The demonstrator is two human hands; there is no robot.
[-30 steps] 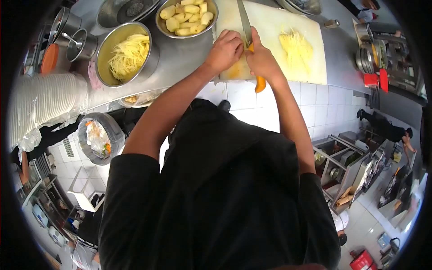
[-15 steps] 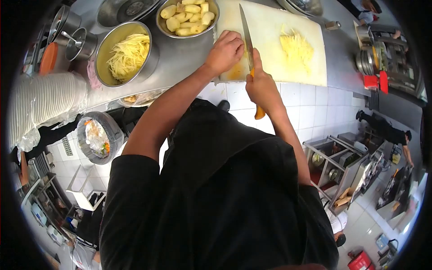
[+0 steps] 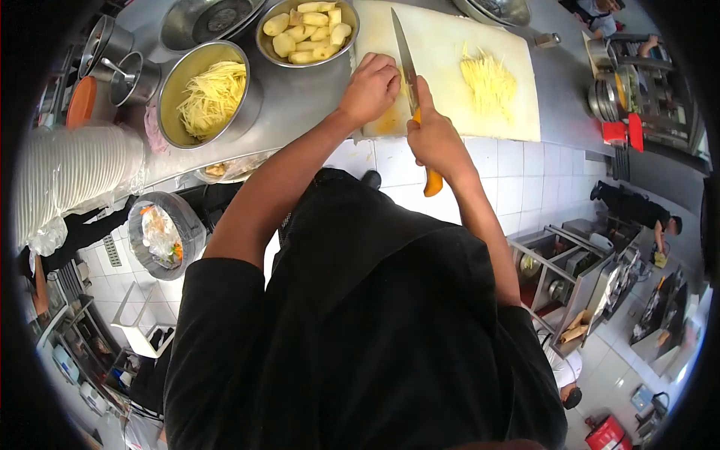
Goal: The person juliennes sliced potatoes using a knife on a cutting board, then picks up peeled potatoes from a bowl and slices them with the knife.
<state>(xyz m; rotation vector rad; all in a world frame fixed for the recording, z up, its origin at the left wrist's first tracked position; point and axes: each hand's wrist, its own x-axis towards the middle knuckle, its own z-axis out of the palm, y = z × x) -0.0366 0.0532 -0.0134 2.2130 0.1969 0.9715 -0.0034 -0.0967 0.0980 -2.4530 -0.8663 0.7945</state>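
I saw the right hand (image 3: 435, 139) closed around the knife (image 3: 409, 64) on the cutting board (image 3: 450, 45), beside the curled left hand (image 3: 371, 86). Bowls held shredded potato (image 3: 210, 94) and peeled chunks (image 3: 307, 30).

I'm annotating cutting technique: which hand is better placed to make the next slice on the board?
The right hand. It already grips the orange-handled knife, blade lying over the white cutting board beside the left hand, which is curled knuckles-down on the board, apparently steadying the piece being cut.
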